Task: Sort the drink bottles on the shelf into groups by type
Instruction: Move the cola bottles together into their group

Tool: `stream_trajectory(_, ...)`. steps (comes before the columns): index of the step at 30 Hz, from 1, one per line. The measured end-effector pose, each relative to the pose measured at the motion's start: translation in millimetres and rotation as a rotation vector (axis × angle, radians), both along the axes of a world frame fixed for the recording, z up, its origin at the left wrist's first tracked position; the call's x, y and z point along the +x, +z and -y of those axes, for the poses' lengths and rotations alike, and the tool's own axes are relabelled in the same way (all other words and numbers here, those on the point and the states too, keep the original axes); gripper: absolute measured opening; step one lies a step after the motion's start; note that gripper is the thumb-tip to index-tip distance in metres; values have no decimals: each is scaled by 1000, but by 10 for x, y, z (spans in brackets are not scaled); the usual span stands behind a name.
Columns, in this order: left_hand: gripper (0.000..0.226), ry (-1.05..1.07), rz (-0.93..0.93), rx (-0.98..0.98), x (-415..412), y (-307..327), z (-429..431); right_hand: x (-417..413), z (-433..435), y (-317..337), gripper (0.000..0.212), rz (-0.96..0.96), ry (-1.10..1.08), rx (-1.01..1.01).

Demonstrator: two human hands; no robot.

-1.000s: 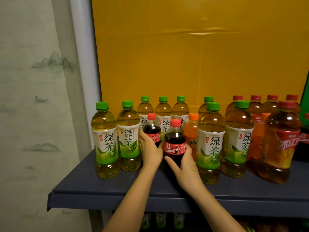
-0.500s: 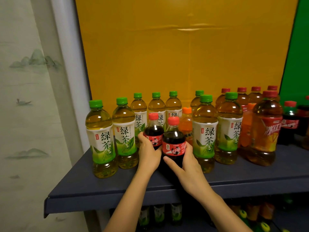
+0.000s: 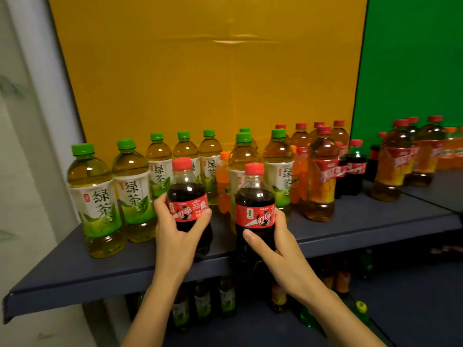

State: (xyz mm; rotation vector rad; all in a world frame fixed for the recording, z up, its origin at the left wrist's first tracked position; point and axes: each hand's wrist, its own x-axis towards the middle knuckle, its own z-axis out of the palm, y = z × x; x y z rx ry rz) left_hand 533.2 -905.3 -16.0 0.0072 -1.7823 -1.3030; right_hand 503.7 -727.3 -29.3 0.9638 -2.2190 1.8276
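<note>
My left hand (image 3: pixel 175 236) grips a small cola bottle (image 3: pixel 186 196) with a red cap and red label, held over the front of the dark shelf (image 3: pixel 75 269). My right hand (image 3: pixel 278 249) grips a second cola bottle (image 3: pixel 255 209), held out past the shelf's front edge. Behind them stand several green tea bottles (image 3: pixel 96 199) with green caps, filling the left and middle. An orange soda bottle (image 3: pixel 223 184) stands between the tea bottles. Red-capped iced tea bottles (image 3: pixel 322 176) stand to the right, with more cola bottles (image 3: pixel 355 169) beyond them.
A yellow panel (image 3: pixel 200 71) backs the shelf and a green panel (image 3: pixel 413 58) backs the adjoining shelf on the right, where more iced tea bottles (image 3: pixel 393 166) stand. A lower shelf holds several more bottles (image 3: pixel 203 304). A white post (image 3: pixel 42 96) borders the left side.
Both hands have lifted the two cola bottles off the shelf and drawn them toward me and apart. The camera has turned right, bringing the right shelf into view.
</note>
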Motion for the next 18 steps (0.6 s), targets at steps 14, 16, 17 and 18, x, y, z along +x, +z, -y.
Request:
stream_trajectory(14,50,-222,34,93,-39,91,-2041,-60,-2294,20,65,56,-147,-85)
stream_trajectory(16,51,-255,54,101,-122,53,-2329,-99,-2594,-7,64,68,-177,-95)
stream_trajectory(17,51,-271,64,98,-164,43,-2474,-121,-2732,-18,62,70,-192,-97)
stream_trajectory(18,52,-288,72,96,-206,36,-2620,-145,-2860,-23,62,69,-207,-97)
